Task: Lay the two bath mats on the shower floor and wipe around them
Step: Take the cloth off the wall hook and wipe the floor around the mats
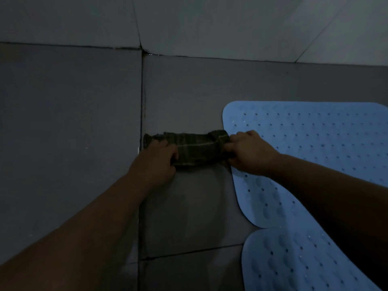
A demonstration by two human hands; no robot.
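Observation:
Two light blue bath mats with small holes lie flat on the grey tiled floor at the right: the far mat (310, 135) and the near mat (283, 261), their rounded corners almost touching. A dark folded cloth (195, 148) lies on the tile just left of the far mat. My left hand (155, 158) grips the cloth's left end. My right hand (249, 152) grips its right end, at the far mat's left edge, and my right forearm crosses both mats.
Grey wall tiles (189, 24) rise behind the floor, meeting it along a dark grout line. A dark vertical grout seam (142, 101) runs down the floor just left of the cloth. Bare floor tiles (63, 122) fill the left half. The light is dim.

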